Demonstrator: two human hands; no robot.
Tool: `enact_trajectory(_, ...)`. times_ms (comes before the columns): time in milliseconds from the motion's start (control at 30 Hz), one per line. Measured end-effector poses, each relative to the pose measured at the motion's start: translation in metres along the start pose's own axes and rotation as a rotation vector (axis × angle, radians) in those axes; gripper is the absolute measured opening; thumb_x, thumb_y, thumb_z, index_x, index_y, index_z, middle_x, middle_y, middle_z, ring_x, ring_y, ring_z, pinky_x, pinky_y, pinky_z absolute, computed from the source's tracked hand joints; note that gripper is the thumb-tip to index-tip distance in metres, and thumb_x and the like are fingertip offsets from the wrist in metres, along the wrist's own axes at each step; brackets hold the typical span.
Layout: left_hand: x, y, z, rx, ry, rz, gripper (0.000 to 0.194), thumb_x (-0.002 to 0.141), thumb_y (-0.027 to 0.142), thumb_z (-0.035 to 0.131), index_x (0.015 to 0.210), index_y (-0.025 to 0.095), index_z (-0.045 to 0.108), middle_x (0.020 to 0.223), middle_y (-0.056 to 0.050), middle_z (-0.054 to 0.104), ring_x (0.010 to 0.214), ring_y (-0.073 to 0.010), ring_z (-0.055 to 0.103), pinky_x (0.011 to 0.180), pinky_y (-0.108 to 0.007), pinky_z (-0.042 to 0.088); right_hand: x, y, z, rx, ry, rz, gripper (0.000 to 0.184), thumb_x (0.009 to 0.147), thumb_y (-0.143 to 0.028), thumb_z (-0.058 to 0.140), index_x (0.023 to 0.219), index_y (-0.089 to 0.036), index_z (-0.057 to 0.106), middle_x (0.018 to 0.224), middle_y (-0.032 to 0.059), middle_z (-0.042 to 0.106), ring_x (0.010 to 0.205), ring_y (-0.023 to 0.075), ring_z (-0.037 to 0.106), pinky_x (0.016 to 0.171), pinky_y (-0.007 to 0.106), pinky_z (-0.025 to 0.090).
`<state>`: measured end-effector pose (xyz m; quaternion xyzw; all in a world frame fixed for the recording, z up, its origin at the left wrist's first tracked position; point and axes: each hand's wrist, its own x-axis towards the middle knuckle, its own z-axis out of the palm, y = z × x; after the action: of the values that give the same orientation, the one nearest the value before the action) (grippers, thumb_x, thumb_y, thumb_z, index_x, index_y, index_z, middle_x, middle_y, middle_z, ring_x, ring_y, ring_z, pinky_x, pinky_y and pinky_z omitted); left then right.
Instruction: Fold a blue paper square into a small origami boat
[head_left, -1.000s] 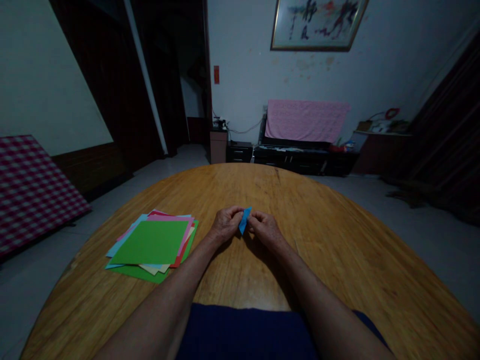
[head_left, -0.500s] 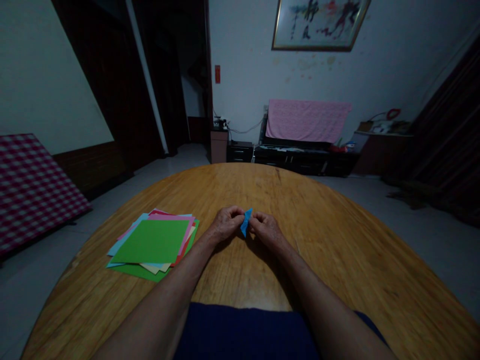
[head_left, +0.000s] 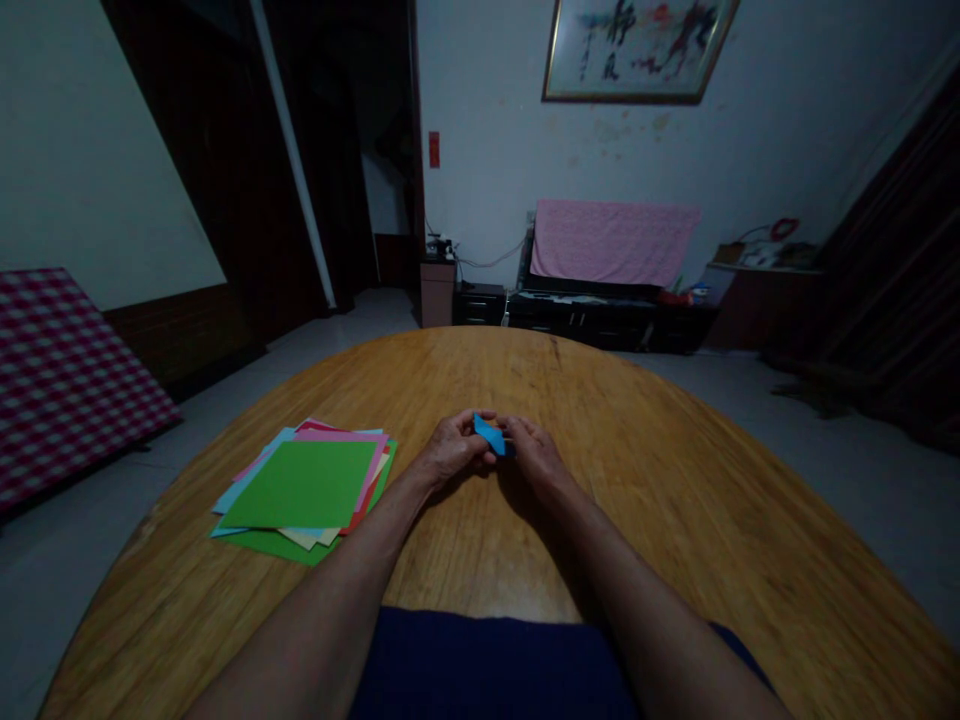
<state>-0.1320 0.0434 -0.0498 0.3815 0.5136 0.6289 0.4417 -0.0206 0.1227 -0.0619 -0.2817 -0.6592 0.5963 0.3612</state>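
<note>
A small piece of folded blue paper [head_left: 490, 434] is held above the middle of the wooden table [head_left: 480, 540]. My left hand [head_left: 454, 447] pinches it from the left, with the thumb on the near face and fingers behind. At its right edge is my right hand [head_left: 530, 450], the fingers bent in against the paper; their exact hold is partly hidden. To the left of my left forearm lies a loose stack of coloured paper sheets [head_left: 304, 484], a green one on top, with pink, light blue, red and cream edges sticking out.
Beyond the round table, a pink cloth [head_left: 615, 240] drapes over a screen on a low black cabinet [head_left: 577, 318]. A red checked cloth [head_left: 71, 380] hangs at the left. A framed picture [head_left: 637, 50] is on the wall.
The blue paper has turned from nearly upright to a slant running down to the right. My fingers have shifted around it, and my right fingers have straightened somewhat.
</note>
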Motion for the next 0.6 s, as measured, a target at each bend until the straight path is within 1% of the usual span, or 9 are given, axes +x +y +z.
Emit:
enact_trajectory(67,0.000,0.001,0.001,-0.016,0.041,0.000,0.059,0.064,0.011,0.057,0.121,0.015,0.048,0.062,0.003,0.057,0.048,-0.0097,0.055,0.048,-0.022,0.043,-0.001,0.000,0.000,0.042,-0.043,0.061,0.029,0.081,-0.041,0.048,0.081,-0.016,0.064,0.069,0.0073,0.064,0.059,0.0164,0.058,0.056,0.028,0.047)
enact_trajectory(133,0.001,0.002,0.002,-0.006,0.086,0.009,0.060,0.062,0.009,0.057,0.120,0.013,0.049,0.062,0.003,0.056,0.047,-0.0086,0.053,0.048,-0.021,0.043,-0.002,0.001,0.002,0.077,-0.099,0.122,0.027,0.081,-0.040,0.049,0.078,-0.017,0.062,0.069,0.0070,0.063,0.059,0.0156,0.058,0.058,0.028,0.048)
enact_trajectory(233,0.003,0.000,0.003,0.016,0.128,0.033,0.060,0.059,0.006,0.056,0.118,0.011,0.051,0.065,0.003,0.056,0.046,-0.0065,0.051,0.047,-0.019,0.041,-0.001,0.003,0.006,0.145,-0.125,0.133,0.023,0.078,-0.038,0.051,0.081,-0.018,0.061,0.069,0.0045,0.061,0.059,0.0146,0.056,0.061,0.029,0.049)
enact_trajectory(333,0.007,-0.006,0.002,0.030,0.093,0.057,0.066,0.058,0.007,0.056,0.123,0.009,0.048,0.066,0.003,0.057,0.048,-0.0068,0.052,0.049,-0.019,0.041,0.000,0.005,0.010,0.186,-0.120,0.116,0.024,0.076,-0.036,0.051,0.087,-0.017,0.063,0.067,0.0028,0.059,0.058,0.0136,0.054,0.061,0.027,0.047)
enact_trajectory(400,0.009,-0.011,0.000,0.058,0.057,0.068,0.073,0.058,0.008,0.057,0.130,0.010,0.044,0.063,0.004,0.056,0.049,-0.0076,0.052,0.050,-0.019,0.041,0.001,0.006,0.011,0.158,-0.110,0.109,0.025,0.076,-0.035,0.050,0.087,-0.017,0.064,0.064,0.0023,0.058,0.056,0.0131,0.052,0.057,0.026,0.044)
enact_trajectory(467,0.009,-0.015,-0.002,0.099,0.037,0.078,0.080,0.059,0.009,0.057,0.136,0.013,0.038,0.061,0.006,0.054,0.048,-0.0075,0.050,0.049,-0.019,0.040,0.002,0.007,0.010,0.115,-0.092,0.091,0.027,0.077,-0.035,0.048,0.086,-0.017,0.065,0.062,0.0021,0.058,0.054,0.0132,0.051,0.054,0.025,0.042)
enact_trajectory(533,0.010,-0.018,-0.003,0.151,0.041,0.098,0.083,0.061,0.010,0.056,0.140,0.016,0.034,0.061,0.007,0.053,0.048,-0.0071,0.049,0.048,-0.018,0.038,0.002,0.007,0.010,0.087,-0.076,0.070,0.027,0.077,-0.034,0.047,0.085,-0.017,0.066,0.061,0.0015,0.058,0.054,0.0133,0.050,0.053,0.025,0.040)
enact_trajectory(600,0.010,-0.019,-0.003,0.208,0.066,0.126,0.082,0.062,0.011,0.056,0.140,0.018,0.035,0.062,0.007,0.052,0.048,-0.0067,0.048,0.048,-0.017,0.037,0.002,0.006,0.009,0.058,-0.069,0.048,0.027,0.077,-0.033,0.047,0.085,-0.017,0.066,0.062,0.0016,0.059,0.055,0.0135,0.051,0.054,0.025,0.040)
